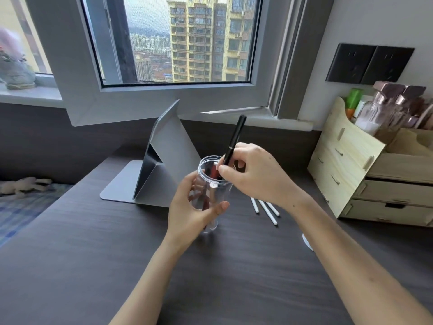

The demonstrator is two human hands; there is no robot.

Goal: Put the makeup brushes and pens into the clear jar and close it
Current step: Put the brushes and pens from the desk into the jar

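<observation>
The clear jar [212, 184] stands open on the dark desk, tilted slightly, with a reddish pen inside it. My left hand [189, 207] is wrapped around the jar's body. My right hand [255, 174] pinches a black pen [234, 139] that points steeply down, its lower end at the jar's mouth. Three white pens [266, 209] lie on the desk just right of the jar, partly behind my right wrist. A white round edge, perhaps the jar's lid [307, 242], peeks out from under my right forearm.
A grey folded tablet stand [161, 165] stands behind the jar. A wooden drawer organizer [365, 174] with bottles fills the right side. The window sill [234, 113] runs along the back; a bed [25, 202] lies left of the dark desk [93, 266].
</observation>
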